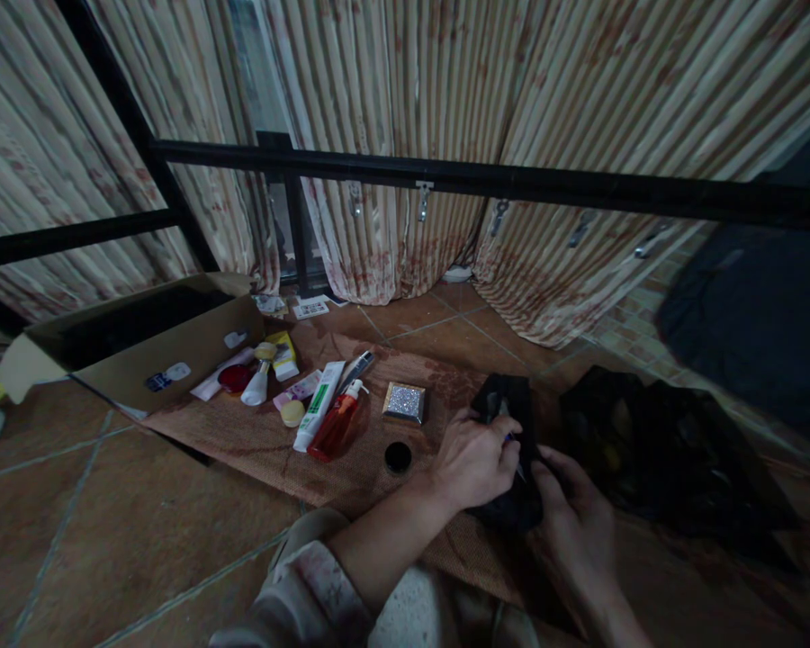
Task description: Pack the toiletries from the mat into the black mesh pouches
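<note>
A black pouch (503, 396) lies in front of me on a reddish-brown cloth (371, 481). My left hand (476, 457) reaches over the pouch with its fingers closed around a small slim item showing a blue spot; its kind is too dim to tell. My right hand (577, 513) grips the pouch's right edge between thumb and fingers. To the left of the pouch are a glittery silver square case (405, 402) and a round black lid-like disc (398, 458). Farther left lie a red pump bottle (336, 423) and a white-and-green tube (319, 407).
A cardboard box (168, 360) stands open at the left end of the cloth, near a white bottle (256, 382) and a yellow packet (283, 355). Black plastic bags (661, 450) lie at right. A dark metal rail (378, 168) crosses before the curtains (445, 90).
</note>
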Motion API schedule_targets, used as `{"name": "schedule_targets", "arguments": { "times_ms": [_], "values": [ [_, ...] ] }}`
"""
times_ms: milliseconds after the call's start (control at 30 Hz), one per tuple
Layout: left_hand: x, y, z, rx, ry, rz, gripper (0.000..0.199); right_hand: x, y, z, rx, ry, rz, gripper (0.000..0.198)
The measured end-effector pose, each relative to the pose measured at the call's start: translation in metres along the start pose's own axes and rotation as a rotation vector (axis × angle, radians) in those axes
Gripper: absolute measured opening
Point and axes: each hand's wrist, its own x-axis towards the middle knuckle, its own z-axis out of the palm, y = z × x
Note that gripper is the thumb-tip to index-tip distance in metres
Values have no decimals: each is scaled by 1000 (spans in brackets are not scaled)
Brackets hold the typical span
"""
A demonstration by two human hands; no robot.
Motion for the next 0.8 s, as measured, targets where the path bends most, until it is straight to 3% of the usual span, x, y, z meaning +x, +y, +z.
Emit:
{"name": "schedule_targets", "arguments": {
  "times_ms": [167, 533, 700, 800],
  "values": [
    [0, 0, 3, -80, -7, 32, 12, 0, -3, -1, -14, -6, -8, 41],
    [-2, 3, -5, -123, -53, 213, 16, 0, -2, -2, 7, -29, -4, 40],
    [-2, 4, -7, -37, 90, 101, 19, -2, -6, 0, 8, -17, 4, 40],
    [-3, 5, -13, 87, 95, -27, 31, -2, -5, 0, 2, -11, -5, 41]
  ]
}}
